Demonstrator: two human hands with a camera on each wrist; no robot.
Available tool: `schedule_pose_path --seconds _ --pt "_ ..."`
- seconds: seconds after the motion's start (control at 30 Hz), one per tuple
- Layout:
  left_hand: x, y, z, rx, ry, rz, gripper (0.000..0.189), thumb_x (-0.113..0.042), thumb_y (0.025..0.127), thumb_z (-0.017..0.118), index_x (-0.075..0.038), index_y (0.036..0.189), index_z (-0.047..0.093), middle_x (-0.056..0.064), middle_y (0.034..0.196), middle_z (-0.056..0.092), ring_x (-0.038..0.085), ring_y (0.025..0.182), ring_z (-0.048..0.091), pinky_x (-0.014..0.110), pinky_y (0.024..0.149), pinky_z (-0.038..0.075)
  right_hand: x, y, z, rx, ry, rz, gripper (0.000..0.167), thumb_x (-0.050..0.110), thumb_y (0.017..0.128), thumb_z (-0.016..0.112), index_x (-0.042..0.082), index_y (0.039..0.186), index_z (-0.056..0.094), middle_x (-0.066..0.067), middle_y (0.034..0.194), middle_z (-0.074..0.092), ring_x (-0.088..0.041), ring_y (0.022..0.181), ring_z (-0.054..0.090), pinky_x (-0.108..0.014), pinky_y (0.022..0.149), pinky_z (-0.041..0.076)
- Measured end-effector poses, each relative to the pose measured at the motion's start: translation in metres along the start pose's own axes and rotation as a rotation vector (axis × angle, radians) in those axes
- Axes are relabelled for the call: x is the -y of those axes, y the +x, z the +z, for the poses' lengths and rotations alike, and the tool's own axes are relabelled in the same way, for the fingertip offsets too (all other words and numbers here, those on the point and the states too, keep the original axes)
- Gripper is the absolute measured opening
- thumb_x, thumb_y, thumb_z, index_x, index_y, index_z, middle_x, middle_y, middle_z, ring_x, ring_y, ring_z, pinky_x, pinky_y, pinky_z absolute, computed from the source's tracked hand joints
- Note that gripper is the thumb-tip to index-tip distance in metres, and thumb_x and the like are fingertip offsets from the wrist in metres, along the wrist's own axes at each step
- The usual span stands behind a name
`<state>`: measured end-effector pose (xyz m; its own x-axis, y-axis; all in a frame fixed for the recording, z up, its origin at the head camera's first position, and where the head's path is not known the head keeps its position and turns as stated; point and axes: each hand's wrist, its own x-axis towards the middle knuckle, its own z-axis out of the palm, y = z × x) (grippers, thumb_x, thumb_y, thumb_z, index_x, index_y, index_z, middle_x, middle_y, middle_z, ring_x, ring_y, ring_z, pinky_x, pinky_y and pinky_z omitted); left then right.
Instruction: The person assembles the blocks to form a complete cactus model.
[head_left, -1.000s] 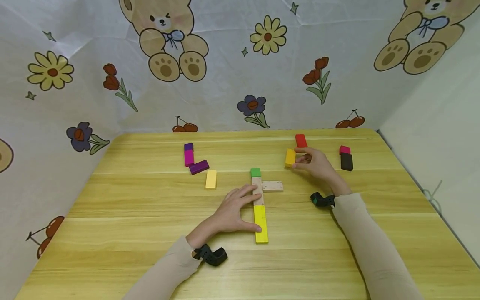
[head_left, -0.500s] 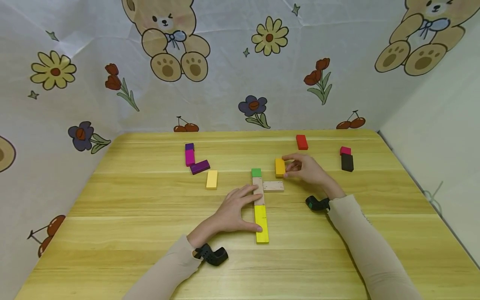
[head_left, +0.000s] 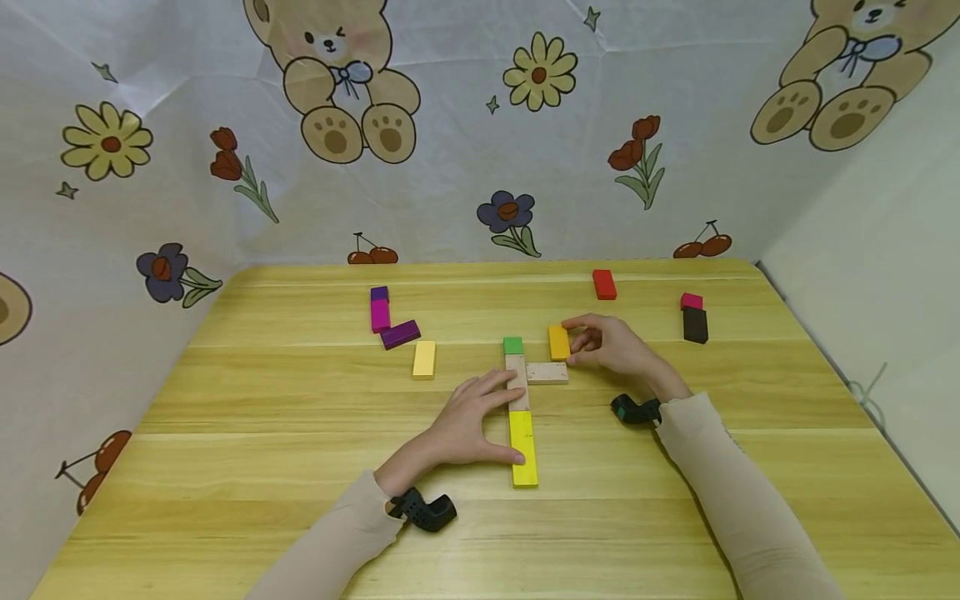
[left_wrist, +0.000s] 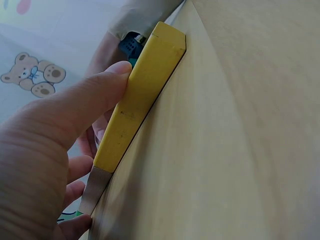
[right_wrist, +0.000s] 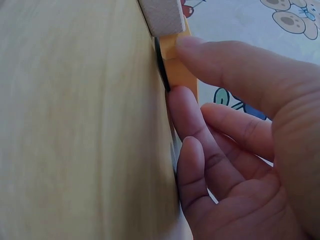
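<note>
In the head view a line of blocks runs down mid-table: a small green block (head_left: 512, 345), a plain wood block (head_left: 515, 362), then a yellow length (head_left: 524, 473). A second plain block (head_left: 547, 373) juts out to its right. My left hand (head_left: 465, 427) lies spread along the line's left side, thumb on the yellow part, fingertips on the plain wood. My right hand (head_left: 613, 343) pinches an orange block (head_left: 558, 342) just behind the jutting block. From the right wrist, thumb and a finger show on the orange block, whose end is right at the plain block (right_wrist: 164, 17).
A red block (head_left: 604, 284) lies behind the right hand; pink (head_left: 692, 301) and black (head_left: 695, 325) blocks stand farther right. On the left are purple (head_left: 401, 334), magenta (head_left: 380, 316) and pale yellow (head_left: 423, 360) blocks. A patterned cloth (head_left: 435, 167) hangs behind the table.
My right hand has carried the orange block left and nearer, away from the red block, to the edge of the jutting plain block. The left hand has stayed in place.
</note>
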<state>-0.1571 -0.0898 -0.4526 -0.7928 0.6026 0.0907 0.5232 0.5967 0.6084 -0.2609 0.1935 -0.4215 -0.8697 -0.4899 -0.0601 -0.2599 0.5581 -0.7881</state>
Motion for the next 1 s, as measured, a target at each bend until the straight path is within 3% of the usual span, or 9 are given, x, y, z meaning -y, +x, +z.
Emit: schedule_pose_path --seconds 0.07,0.83,1.0 --pt "0.000 0.000 0.000 0.000 -0.002 0.000 0.088 -0.051 0.070 0.084 -0.015 0.144 0.051 0.002 0.160 0.030 0.028 0.150 0.021 0.053 0.120 0.017 -0.010 0.003 0.001 0.001 0.006 -0.007 0.060 0.009 0.083 0.078 -0.003 0.136 0.052 -0.018 0.099 0.068 -0.022 0.088 0.064 -0.013 0.076 0.051" --pt "0.001 -0.001 0.000 -0.002 -0.007 -0.002 0.088 -0.050 0.070 0.083 -0.015 0.144 0.051 0.003 0.160 0.031 0.027 0.150 0.021 0.054 0.120 0.016 -0.012 0.003 -0.001 0.005 0.004 -0.010 0.063 0.014 0.080 0.081 0.002 0.135 0.055 -0.016 0.103 0.068 -0.021 0.091 0.064 -0.017 0.077 0.052" --pt "0.000 0.000 0.000 -0.003 -0.004 0.003 0.088 -0.050 0.070 0.083 -0.015 0.144 0.051 0.003 0.160 0.030 0.028 0.150 0.022 0.053 0.120 0.017 -0.012 0.002 -0.013 -0.048 -0.011 0.009 0.063 0.021 0.083 0.079 0.003 0.137 0.053 -0.018 0.110 0.067 -0.023 0.094 0.064 -0.018 0.078 0.051"
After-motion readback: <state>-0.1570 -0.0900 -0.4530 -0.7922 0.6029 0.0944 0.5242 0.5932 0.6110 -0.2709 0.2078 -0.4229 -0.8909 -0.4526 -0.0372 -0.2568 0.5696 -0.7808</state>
